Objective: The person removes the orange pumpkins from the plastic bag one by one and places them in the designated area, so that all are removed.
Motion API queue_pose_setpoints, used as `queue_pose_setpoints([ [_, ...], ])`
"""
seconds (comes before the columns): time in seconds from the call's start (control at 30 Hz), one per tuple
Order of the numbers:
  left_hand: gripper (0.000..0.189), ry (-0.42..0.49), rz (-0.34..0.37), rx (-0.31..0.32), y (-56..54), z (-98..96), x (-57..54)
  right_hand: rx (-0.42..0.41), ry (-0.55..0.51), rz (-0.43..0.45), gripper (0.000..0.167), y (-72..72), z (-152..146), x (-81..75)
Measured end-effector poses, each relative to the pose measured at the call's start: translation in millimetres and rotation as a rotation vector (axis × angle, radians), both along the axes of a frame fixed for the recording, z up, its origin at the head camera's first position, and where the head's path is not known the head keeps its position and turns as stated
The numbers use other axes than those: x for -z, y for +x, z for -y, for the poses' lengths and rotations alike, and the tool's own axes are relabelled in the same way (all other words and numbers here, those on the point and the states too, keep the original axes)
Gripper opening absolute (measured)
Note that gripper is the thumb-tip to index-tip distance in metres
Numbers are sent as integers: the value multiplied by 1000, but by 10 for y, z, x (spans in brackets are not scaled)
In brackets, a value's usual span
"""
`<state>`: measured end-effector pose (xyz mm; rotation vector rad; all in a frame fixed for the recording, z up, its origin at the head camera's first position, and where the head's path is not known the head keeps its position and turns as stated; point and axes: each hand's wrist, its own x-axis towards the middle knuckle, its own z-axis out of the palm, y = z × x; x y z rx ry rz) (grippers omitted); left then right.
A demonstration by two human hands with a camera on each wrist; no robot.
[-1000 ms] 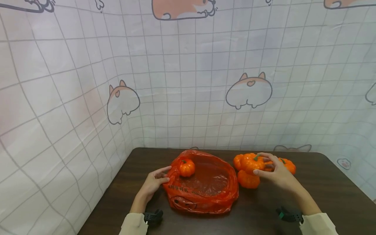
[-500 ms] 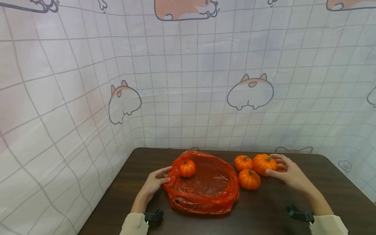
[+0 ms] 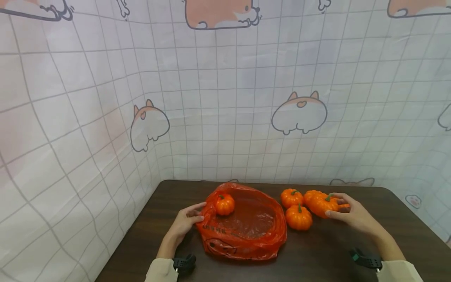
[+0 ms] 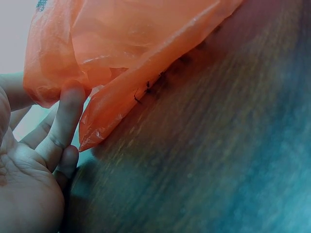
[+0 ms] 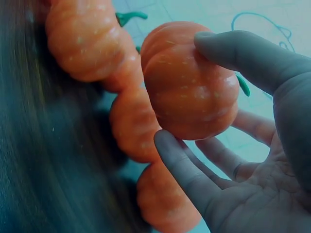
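Note:
A red plastic bag point(image 3: 243, 246) stands with its mouth spread wide, and one small orange pumpkin point(image 3: 224, 204) sits inside at its left. My left hand point(image 3: 183, 222) holds the bag's left edge, its fingers against the thin plastic in the left wrist view. My right hand point(image 3: 354, 215) grips another orange pumpkin point(image 5: 187, 82) between thumb and fingers, tilted with its green stem away from the palm camera. Beside it, several more pumpkins cluster right of the bag, among them a front pumpkin point(image 3: 298, 218) and a rear pumpkin point(image 3: 291, 197). One is partly hidden behind the right hand.
The dark wooden table point(image 3: 306, 258) carries everything. A pale grid-patterned cloth point(image 3: 239, 98) with cartoon dogs hangs behind the table and along its left side. Each wrist wears a black strap, the left wrist strap point(image 3: 184, 262) lying close to the bag.
My right hand has moved to the right with the gripped pumpkin, away from the bag, and the two nearest pumpkins now show fully. The left hand and the bag have stayed in place.

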<state>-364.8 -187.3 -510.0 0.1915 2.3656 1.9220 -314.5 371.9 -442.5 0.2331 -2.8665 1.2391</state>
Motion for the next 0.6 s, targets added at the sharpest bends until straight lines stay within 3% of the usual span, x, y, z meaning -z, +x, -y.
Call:
queue_pose_setpoints([
  [0.6, 47, -4, -4, 13, 38, -5, -23, -70, -46, 132, 78, 7, -202, 202],
])
